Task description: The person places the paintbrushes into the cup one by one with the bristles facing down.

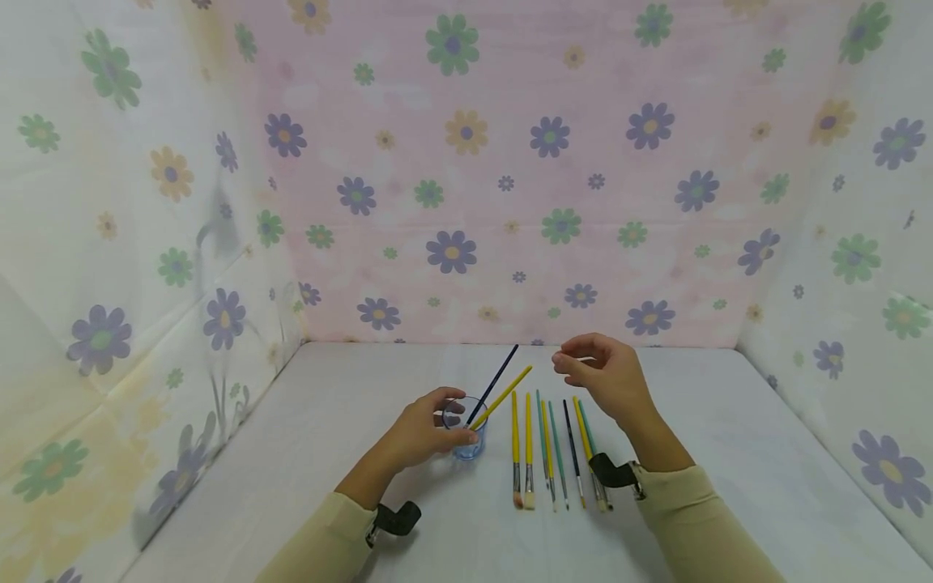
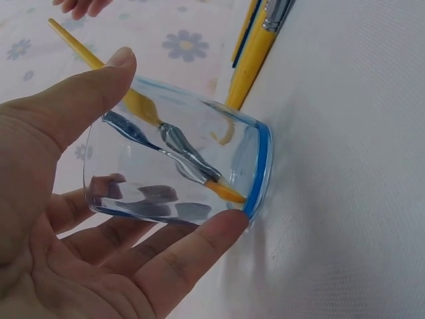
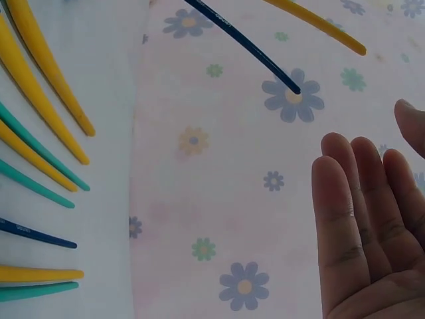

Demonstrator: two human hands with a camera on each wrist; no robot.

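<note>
two brushes, a dark blue one point(image 1: 494, 382) and a yellow one point(image 1: 503, 395), already stood in the glass cup point(image 1: 466, 437) gripped by the left hand point(image 1: 426, 429), while the right hand point(image 1: 608, 376) hovered empty with relaxed fingers over the row of brushes point(image 1: 557, 449) left lying just right of the cup.

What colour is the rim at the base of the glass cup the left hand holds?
Blue: the clear glass cup has a blue band round its base, clearest in the left wrist view.
</note>
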